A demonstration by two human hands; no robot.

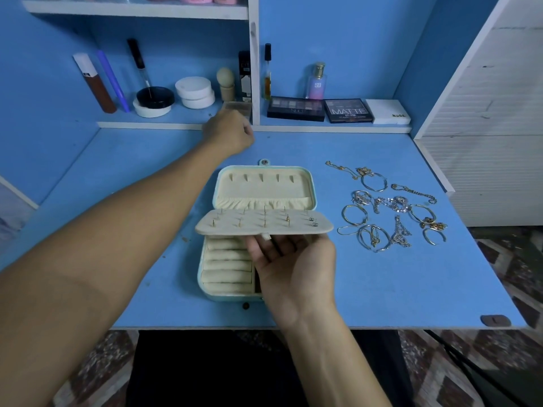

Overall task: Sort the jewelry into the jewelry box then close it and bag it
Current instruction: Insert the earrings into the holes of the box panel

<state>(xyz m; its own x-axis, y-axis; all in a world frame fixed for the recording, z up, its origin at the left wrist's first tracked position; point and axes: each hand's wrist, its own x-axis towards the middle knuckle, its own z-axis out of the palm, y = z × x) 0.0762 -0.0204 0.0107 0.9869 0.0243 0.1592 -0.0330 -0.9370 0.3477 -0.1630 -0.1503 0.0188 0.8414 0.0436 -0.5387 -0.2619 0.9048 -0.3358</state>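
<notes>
Left of the open jewelry box [264,189], the left hand [229,132] is stretched to the shelf [176,124], fingers curled, contents hidden. The earring panel [264,223], already studded, is held up by the right hand [293,259]. Right of the box, most jewelry [390,210] is unsorted.

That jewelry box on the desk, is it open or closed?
Open. The jewelry box has its lid laid back flat, and the right hand holds the earring flap lifted above the ring rolls.
</notes>
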